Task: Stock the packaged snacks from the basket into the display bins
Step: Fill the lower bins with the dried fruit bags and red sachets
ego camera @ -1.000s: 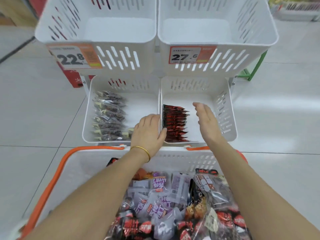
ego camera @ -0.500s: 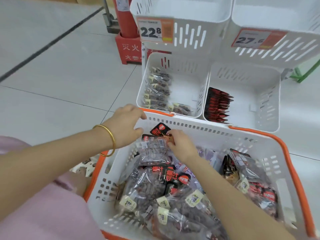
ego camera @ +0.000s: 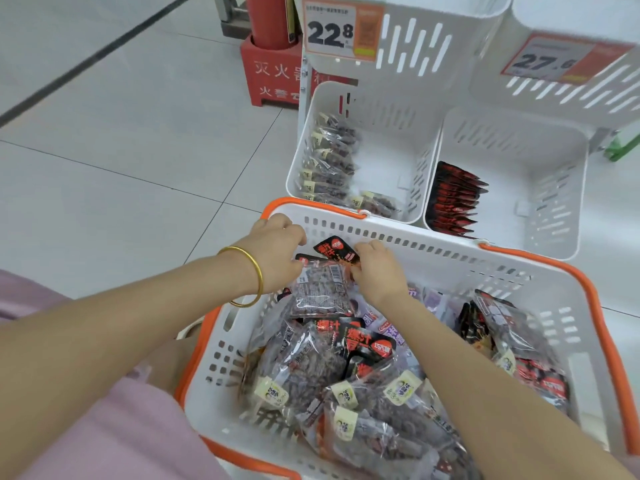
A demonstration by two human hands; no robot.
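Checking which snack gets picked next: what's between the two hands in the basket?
In the head view, a clear packet of dark snacks lies between the left hand and right hand; a black-and-red packet pokes up behind it.

Pale glossy tiled floor [ego camera: 104,161], dark stripe [ego camera: 86,64]; red extinguisher stand [ego camera: 270,77], green frame [ego camera: 623,150].

Arms: the left forearm [ego camera: 138,323] and right forearm [ego camera: 485,368] are bare along their whole visible length.

Hands: the left hand [ego camera: 277,254] and right hand [ego camera: 377,271] are bare.

Wrist fitting: one plain gold-coloured bangle [ego camera: 259,275], a smooth, thin ring with a polished surface, sits loosely around the left wrist.

Clothing: a pale pink garment [ego camera: 114,427] of soft, matte fabric with shallow folds covers the lap at lower left.
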